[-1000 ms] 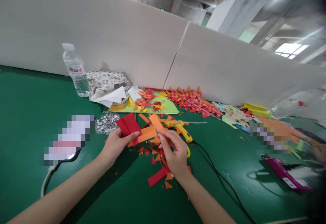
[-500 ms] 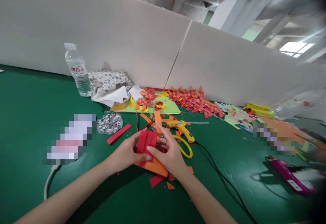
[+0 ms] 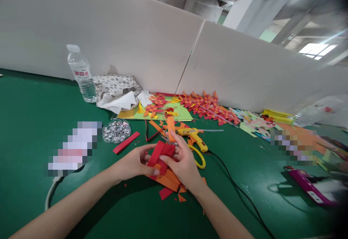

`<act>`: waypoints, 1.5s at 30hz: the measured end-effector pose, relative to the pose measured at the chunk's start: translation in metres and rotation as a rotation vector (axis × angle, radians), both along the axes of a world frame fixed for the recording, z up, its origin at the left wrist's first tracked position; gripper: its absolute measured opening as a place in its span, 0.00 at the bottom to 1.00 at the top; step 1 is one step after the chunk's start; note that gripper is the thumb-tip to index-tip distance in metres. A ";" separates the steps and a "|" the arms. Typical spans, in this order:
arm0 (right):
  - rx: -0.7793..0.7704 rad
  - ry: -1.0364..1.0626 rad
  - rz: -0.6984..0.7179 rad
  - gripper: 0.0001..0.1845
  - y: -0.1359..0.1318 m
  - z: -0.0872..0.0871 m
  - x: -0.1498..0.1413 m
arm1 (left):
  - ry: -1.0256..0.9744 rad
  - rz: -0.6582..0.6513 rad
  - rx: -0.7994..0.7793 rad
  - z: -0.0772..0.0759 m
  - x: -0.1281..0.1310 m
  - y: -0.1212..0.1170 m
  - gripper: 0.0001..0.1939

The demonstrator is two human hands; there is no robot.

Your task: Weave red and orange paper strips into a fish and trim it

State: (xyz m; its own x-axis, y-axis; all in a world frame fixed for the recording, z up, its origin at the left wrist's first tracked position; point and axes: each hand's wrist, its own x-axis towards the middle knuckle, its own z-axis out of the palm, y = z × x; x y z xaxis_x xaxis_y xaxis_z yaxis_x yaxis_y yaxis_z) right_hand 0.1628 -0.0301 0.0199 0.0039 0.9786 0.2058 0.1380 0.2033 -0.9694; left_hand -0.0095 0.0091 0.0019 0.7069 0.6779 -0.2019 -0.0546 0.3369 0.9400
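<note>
Red paper strips (image 3: 161,153), crossed over one another, are held between my two hands above the table. My left hand (image 3: 135,163) grips their left side, thumb in front and fingers behind. My right hand (image 3: 185,161) holds the right side with its thumb pressed on the red. An orange strip (image 3: 171,124) sticks up past my right fingertips; its lower end is hidden. Beneath the hands lie orange and red paper strips (image 3: 168,182) and small scraps. Just right of them are a yellow glue gun (image 3: 193,135) and yellow-handled scissors (image 3: 201,162).
Woven red-orange paper fish (image 3: 206,105) pile along the white partition (image 3: 152,43). A bag of googly eyes (image 3: 116,131), a loose red strip (image 3: 126,143), a water bottle (image 3: 81,74) and a blurred phone (image 3: 74,148) lie left. A purple power strip (image 3: 310,186) sits right.
The red strips have turned in my hands: one now slants across the others, and an orange bit shows near my left thumb. The hands stay in nearly the same place.
</note>
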 end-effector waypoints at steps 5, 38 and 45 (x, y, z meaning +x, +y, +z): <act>0.023 -0.028 -0.023 0.38 -0.001 -0.002 -0.001 | 0.052 0.009 -0.023 0.001 -0.001 0.003 0.39; 0.489 -0.589 -0.426 0.17 0.005 0.013 0.022 | 0.074 0.359 -0.024 0.008 0.006 -0.001 0.26; 0.528 -0.578 -0.286 0.39 -0.007 0.010 0.007 | 0.146 0.259 0.087 0.004 0.008 -0.005 0.26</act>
